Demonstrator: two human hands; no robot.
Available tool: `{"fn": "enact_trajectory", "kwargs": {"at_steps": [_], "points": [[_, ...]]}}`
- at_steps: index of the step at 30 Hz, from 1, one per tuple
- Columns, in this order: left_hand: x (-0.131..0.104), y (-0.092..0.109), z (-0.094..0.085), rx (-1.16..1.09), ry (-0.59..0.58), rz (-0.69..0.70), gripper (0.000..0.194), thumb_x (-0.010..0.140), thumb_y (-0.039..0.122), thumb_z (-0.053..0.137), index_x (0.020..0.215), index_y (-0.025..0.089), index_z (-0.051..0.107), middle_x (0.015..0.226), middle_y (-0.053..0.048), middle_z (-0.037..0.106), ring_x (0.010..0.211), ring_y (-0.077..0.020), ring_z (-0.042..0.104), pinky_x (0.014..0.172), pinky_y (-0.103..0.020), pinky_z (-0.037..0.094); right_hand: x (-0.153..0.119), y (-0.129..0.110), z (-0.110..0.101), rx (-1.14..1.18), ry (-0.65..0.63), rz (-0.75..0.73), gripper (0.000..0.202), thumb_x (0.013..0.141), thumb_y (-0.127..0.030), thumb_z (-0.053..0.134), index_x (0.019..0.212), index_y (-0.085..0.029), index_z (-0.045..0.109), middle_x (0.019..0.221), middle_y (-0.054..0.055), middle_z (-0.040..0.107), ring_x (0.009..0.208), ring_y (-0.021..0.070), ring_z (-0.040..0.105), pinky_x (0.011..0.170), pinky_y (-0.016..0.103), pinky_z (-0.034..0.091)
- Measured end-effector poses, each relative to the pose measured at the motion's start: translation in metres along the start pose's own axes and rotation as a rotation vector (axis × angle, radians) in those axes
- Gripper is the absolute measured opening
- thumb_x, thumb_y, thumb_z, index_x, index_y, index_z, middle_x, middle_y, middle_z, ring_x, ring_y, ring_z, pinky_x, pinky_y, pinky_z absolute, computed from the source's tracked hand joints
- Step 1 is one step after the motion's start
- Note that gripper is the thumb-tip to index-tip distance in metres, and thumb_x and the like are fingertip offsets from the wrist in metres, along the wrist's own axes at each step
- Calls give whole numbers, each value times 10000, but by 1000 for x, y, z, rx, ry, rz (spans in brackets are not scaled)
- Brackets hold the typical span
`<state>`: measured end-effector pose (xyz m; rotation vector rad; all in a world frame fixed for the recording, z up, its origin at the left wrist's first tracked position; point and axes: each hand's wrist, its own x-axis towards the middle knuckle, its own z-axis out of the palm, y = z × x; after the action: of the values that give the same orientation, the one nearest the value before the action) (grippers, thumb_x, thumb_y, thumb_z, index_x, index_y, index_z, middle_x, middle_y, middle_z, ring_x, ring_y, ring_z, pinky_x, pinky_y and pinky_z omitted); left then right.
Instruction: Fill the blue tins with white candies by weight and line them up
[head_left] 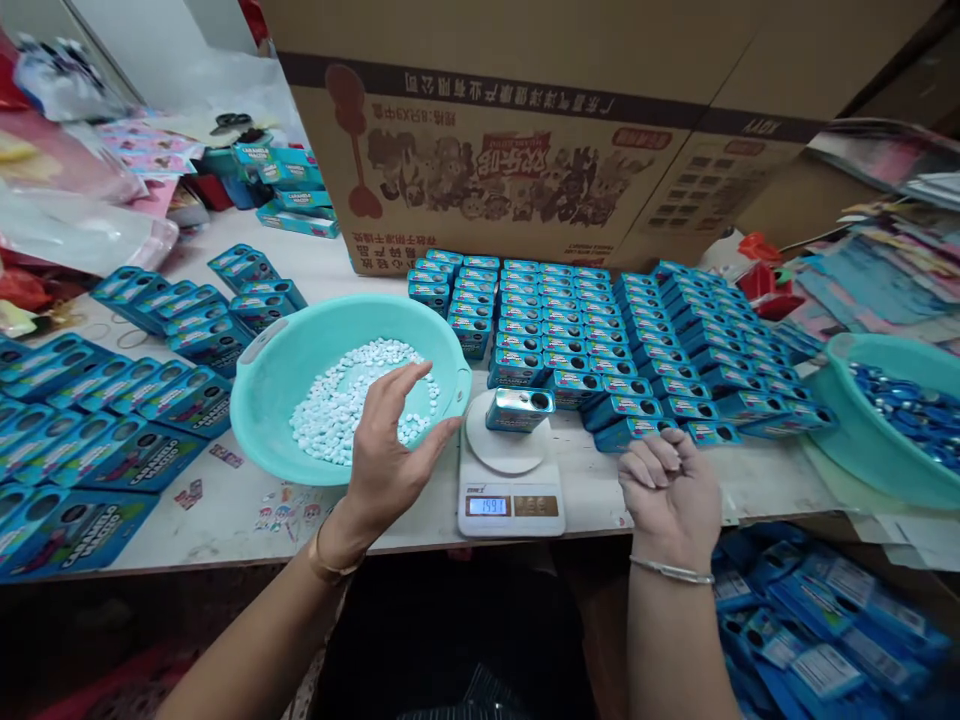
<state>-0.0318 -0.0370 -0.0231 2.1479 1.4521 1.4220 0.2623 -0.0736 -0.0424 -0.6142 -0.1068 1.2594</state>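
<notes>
My left hand [394, 440] is open, thumb and fingers apart, over the right side of a turquoise basin [262, 440]. Small pale candy tablets [322, 415] cover part of the basin's floor. Just right of that hand, a blue tin box [520, 410] stands on the white round plate of a digital scale [512, 520], whose display is lit. My right hand [670, 490] is closed, palm up, its fingers curled in near the front of the boxes; anything inside them is hidden.
Rows of blue boxes [570, 335] stand behind the scale, backed by a large cardboard carton [517, 150]. More boxes [142, 430] fill the left side. At right, another turquoise basin [847, 440] holds blue shiny pieces. Below the table edge lies a heap of blue boxes [825, 620].
</notes>
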Motion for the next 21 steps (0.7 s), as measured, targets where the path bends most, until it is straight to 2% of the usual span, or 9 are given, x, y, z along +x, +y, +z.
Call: {"fn": "enact_trajectory", "kwargs": {"at_steps": [3,6,10,16,21], "points": [[-5,-2,1,12,-8,28,444,889,285,667,1305,229,523,1252,-96,614,1200,-252,578,1042,-460,484,-8,-3,-18,1,8,-5,193,821,-86,637,791,-190,478,534,-112,359,384,49,331,369,159,314],[-5,1,10,20,-37,71,467,891,295,666,1325,233,503,1259,-107,602,1207,-257,570,1041,-468,486,-13,-9,-24,11,10,-26,190,808,-81,643,795,-185,485,535,-110,363,385,49,335,370,164,317],[2,5,25,53,-98,121,487,900,325,651,1346,228,482,1278,-122,571,1233,-275,540,1051,-493,473,-14,-10,-21,33,10,-37,169,836,-100,622,786,-186,485,529,-106,363,384,50,336,371,163,313],[7,6,45,152,-211,227,324,923,292,600,1229,188,581,1137,-117,606,1188,-304,530,1003,-504,491,-9,-2,-15,79,45,4,147,907,-131,541,778,-178,489,518,-98,368,376,48,312,357,156,288],[9,6,52,185,-280,249,339,915,287,602,1235,178,585,1124,-121,604,1183,-317,521,1010,-522,475,-6,7,-8,62,64,-9,181,861,-176,657,764,-173,504,525,-105,360,388,42,304,370,151,301]]}}
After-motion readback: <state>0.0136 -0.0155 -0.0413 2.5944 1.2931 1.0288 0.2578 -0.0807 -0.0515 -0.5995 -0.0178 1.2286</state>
